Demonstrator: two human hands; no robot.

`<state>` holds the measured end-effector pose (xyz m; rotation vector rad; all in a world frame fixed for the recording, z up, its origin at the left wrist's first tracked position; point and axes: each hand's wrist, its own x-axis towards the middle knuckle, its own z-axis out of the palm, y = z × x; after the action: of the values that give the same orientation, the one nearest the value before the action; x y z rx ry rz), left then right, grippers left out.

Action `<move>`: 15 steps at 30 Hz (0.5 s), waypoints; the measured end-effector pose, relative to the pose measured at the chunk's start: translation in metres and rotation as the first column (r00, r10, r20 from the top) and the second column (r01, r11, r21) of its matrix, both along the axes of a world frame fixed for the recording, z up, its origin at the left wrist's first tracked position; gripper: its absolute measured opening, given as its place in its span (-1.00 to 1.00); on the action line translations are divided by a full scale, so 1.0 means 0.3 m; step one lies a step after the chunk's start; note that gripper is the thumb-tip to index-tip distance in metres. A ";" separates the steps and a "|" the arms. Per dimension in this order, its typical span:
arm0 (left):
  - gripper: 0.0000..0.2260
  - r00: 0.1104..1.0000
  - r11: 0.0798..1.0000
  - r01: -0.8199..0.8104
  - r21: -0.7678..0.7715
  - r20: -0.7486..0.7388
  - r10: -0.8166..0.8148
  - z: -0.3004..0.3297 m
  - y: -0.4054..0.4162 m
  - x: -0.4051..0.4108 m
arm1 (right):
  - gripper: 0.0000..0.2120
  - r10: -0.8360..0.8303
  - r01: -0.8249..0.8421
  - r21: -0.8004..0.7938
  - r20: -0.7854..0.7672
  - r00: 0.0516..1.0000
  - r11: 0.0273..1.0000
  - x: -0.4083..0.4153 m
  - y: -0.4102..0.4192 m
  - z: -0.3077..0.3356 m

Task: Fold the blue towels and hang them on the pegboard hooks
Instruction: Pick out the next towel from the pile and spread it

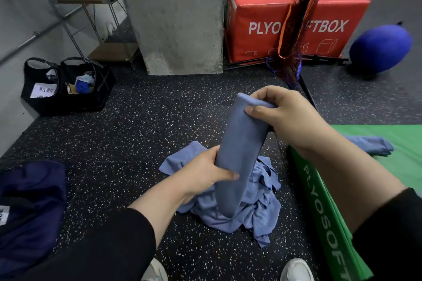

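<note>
Folded towel (239, 148) held near-upright over floor pile (239, 207) — top pinched by right hand (285, 116), middle gripped by left hand (205, 171); pegboard apparently out of view.

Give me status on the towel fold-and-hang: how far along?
Early. Looks done: one folded towel lies on the green plyo box. In hand: a towel folded into a narrow strip, right hand gripping its top end, left hand gripping lower down. Left: the crumpled heap of blue towels on the floor is unfolded, and nothing is hung; no pegboard is in view.
</note>
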<state>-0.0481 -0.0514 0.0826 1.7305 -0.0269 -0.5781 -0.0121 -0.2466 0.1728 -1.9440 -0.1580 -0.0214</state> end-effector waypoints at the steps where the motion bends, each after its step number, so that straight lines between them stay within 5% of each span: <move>1: -0.66 1.000 0.999 0.025 0.035 -0.019 -0.025 -0.014 0.002 -0.011 | -0.89 -0.025 0.026 0.046 -0.015 1.000 0.999 -0.001 -0.016 -0.001; 8: -0.75 0.989 0.974 0.088 0.207 -0.131 -0.061 -0.089 0.055 -0.097 | -0.94 -0.139 0.169 0.223 -0.143 0.980 0.960 -0.012 -0.134 -0.028; 15: -0.73 0.987 0.974 0.009 0.228 -0.160 0.028 -0.116 0.145 -0.129 | -0.97 -0.230 0.272 0.151 -0.247 0.941 0.950 0.007 -0.248 -0.124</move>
<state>-0.0869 -0.0078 0.0477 1.8991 0.1689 -0.7367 -0.0100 -0.3211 0.1355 -1.7553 0.2391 0.0170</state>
